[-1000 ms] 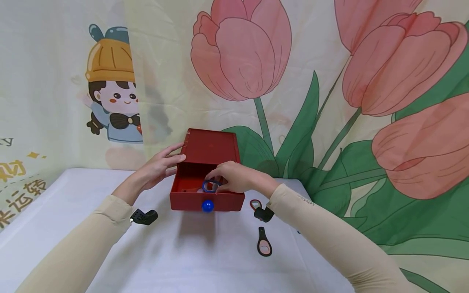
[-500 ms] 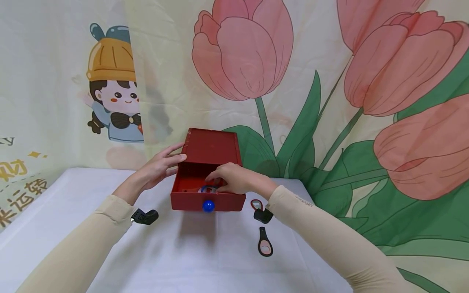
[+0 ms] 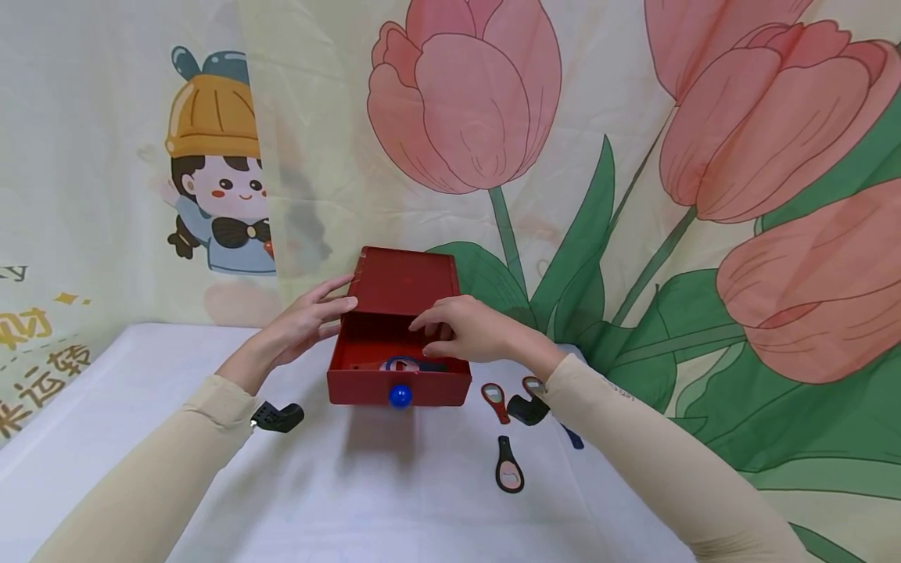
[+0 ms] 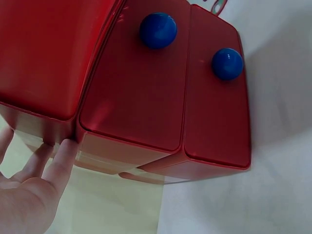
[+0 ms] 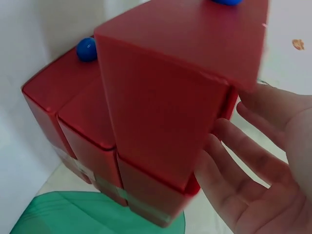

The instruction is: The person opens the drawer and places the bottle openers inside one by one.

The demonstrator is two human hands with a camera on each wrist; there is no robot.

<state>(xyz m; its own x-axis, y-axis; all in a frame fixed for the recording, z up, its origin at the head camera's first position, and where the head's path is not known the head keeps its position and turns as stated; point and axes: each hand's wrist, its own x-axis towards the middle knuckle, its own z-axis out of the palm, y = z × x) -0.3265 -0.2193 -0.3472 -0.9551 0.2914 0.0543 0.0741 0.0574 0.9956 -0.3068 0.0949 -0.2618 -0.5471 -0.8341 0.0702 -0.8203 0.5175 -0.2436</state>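
Note:
A red drawer cabinet (image 3: 404, 281) with blue ball knobs has its top drawer (image 3: 366, 388) pulled out. My left hand (image 3: 303, 322) rests against its left side, fingers extended; in the left wrist view the fingertips (image 4: 68, 151) touch the cabinet wall. Over the drawer's right side hovers my right hand (image 3: 468, 328), fingers loosely bent and holding nothing. A blue-rimmed bottle opener (image 3: 403, 360) lies in the drawer, with a dark handle beside it below that hand. In the right wrist view the fingers (image 5: 234, 170) are partly behind the drawer's wall.
On the white tablecloth (image 3: 422, 508), right of the cabinet, lie a black bottle opener (image 3: 503, 450) and a red one (image 3: 500, 407). Near the right sleeve another opener (image 3: 533, 385) and a blue handle (image 3: 573, 438) show. A tulip-printed cloth (image 3: 479, 102) hangs behind.
My right hand lowered the blue-rimmed opener into the drawer, let go of it, then rose and shifted right. More openers show beside the right wrist. My left hand stayed put.

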